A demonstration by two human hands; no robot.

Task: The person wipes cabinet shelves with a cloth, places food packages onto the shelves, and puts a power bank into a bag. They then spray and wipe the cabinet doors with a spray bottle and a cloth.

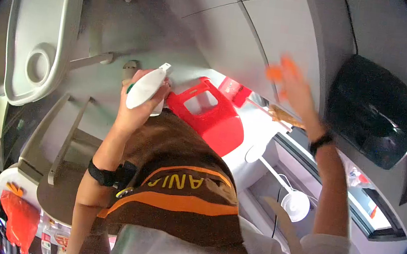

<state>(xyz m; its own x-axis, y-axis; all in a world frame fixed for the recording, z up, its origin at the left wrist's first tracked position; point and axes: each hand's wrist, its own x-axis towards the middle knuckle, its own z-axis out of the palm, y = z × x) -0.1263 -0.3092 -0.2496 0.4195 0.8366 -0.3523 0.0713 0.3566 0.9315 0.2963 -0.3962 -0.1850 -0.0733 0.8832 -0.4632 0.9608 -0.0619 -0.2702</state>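
My left hand (138, 101) is closed around a white spray bottle (146, 88), its nozzle pointing up and away from me. The bottle is held in front of my brown apron (182, 175) with orange bands. My right hand (294, 90) is raised at the right, close to the pale panelled surface (286, 30). Motion smears its fingers, and bright orange (275, 74) shows at the fingertips. I cannot make out whether that orange is something held. Just past the spray bottle is a red plastic piece (210, 115) with a rectangular cutout.
A pale high-chair tray (42, 31) with a round cup recess is at upper left, and a wooden chair (65, 156) below it. A black box-like object (373, 112) stands at right. A white lamp (295, 205) and a red bag (19, 221) are lower down.
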